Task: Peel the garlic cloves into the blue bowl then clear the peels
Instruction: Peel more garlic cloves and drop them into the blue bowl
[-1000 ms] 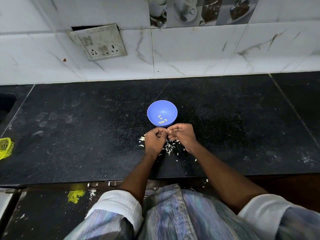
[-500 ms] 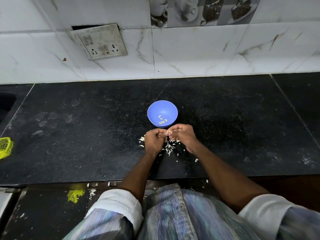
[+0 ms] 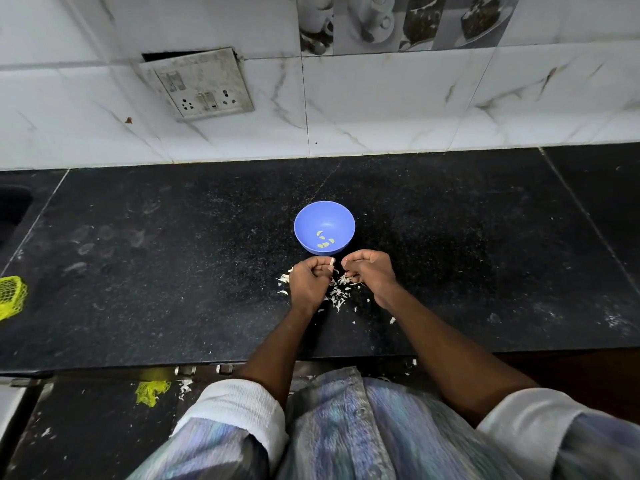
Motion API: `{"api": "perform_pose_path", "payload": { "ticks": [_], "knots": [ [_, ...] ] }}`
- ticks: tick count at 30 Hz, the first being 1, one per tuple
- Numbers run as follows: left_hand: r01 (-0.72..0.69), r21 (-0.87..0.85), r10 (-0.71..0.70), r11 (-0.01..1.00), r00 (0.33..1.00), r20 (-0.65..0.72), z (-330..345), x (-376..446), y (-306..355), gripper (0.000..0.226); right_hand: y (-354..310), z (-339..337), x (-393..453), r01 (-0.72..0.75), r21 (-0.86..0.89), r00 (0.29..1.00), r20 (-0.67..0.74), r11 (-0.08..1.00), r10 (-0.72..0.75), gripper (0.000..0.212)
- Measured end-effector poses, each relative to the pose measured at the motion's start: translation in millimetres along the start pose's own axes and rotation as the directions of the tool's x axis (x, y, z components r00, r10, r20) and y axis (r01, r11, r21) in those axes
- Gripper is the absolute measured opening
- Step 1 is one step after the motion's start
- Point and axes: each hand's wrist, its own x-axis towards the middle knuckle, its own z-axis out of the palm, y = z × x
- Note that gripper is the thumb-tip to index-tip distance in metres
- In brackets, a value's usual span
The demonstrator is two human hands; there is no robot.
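Observation:
A small blue bowl (image 3: 324, 216) stands on the black counter (image 3: 173, 271) with several peeled garlic cloves (image 3: 323, 240) at its bottom. Just in front of it my left hand (image 3: 308, 284) pinches a pale garlic clove (image 3: 331, 262) that sticks up between its fingertips. My right hand (image 3: 370, 271) is a short gap to the right, fingers curled; whether it holds a bit of peel I cannot tell. White garlic peels (image 3: 337, 294) lie scattered on the counter under and between both hands.
A tiled wall with a socket plate (image 3: 201, 84) rises behind the counter. A yellow net bag (image 3: 12, 301) lies at the counter's left edge, beside a dark sink (image 3: 10, 209). More peel scraps and a yellow scrap (image 3: 152, 393) lie on the floor below the counter's front edge.
My hands, which were touching at the fingertips, have drawn slightly apart. The garlic clove now shows in my left hand's fingertips.

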Motion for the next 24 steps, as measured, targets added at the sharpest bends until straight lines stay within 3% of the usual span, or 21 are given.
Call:
{"api": "perform_pose_path", "payload": {
  "ticks": [4,7,12,24],
  "knots": [
    [-0.042,0.013,0.042,0.999,0.999,0.016,-0.2,-5.0,7.7,0.014,2.9,-1.3,1.0,0.033,-0.06,0.997,-0.061,0.998,-0.037,0.015],
    [-0.072,0.037,0.071,0.997,0.997,0.017,0.6,-8.0,10.4,0.017,3.0,-0.1,0.5,0.05,-0.052,0.996,-0.074,0.997,-0.054,0.011],
    [-0.102,0.129,0.104,0.986,0.995,-0.006,-0.1,-11.9,12.6,0.021,-1.8,1.1,-6.5,-0.006,0.049,0.998,0.068,0.999,0.002,0.011],
    [-0.095,0.225,0.112,0.97,0.992,-0.062,-4.8,-20.7,14.0,0.013,1.9,4.4,-10.3,0.079,0.01,0.994,0.081,0.997,-0.079,0.009]
  ]
}}
